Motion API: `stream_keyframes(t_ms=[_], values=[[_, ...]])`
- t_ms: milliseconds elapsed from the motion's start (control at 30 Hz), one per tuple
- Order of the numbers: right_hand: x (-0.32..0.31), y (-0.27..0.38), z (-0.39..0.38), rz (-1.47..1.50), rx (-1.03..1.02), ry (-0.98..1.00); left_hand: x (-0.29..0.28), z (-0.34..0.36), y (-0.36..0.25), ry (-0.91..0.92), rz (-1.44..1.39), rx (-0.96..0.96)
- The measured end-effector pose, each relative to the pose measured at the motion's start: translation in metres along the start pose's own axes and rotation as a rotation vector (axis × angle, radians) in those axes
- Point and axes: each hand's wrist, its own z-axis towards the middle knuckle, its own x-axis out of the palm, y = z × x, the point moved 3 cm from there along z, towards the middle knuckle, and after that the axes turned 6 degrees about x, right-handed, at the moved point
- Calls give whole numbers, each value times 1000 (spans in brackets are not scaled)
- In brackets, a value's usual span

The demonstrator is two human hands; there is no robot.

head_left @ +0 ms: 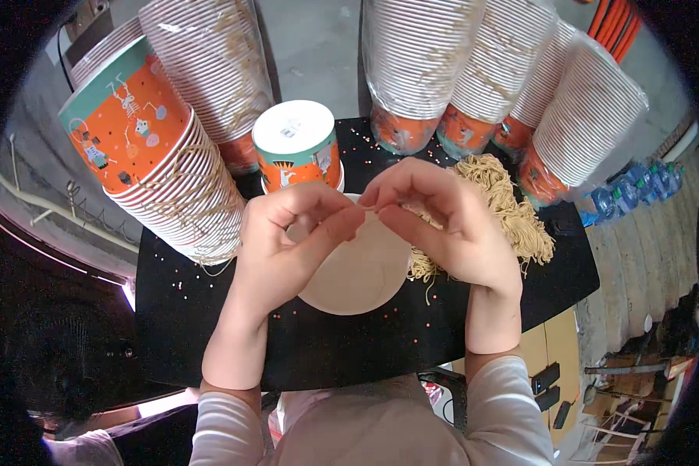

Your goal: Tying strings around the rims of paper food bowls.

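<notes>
My left hand (pixel 291 233) and my right hand (pixel 442 221) meet fingertip to fingertip over the table. Both are closed in a pinch, and something thin and pale shows between the fingertips, too small to name. Below them is a white round paper bucket (pixel 355 279), partly covered by my hands. Beside my right hand lies a heap of tan cords (pixel 512 210), some loose ends trailing near the bucket. Just beyond my left hand stands an upside-down orange and green paper bucket (pixel 295 140) with a white base.
On the left leans a tall stack of printed buckets (pixel 171 171) with cords along its side. Wrapped bucket stacks (pixel 419 62) line the back of the black table (pixel 341 349). Small pale and orange bits dot the tabletop. Blue-tinted bottles (pixel 633 190) sit beyond the right edge.
</notes>
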Motion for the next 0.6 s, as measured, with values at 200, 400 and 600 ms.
stream_keyframes(t_ms=[200, 400, 600], values=[[10, -11, 2, 304, 307, 103, -9, -1, 0, -30, 158, 116], [5, 13, -3, -3, 114, -61, -6, 2, 2, 38, 189, 31], [-18, 24, -13, -101, -138, -297, -13, 18, 69, 116, 659, -28]])
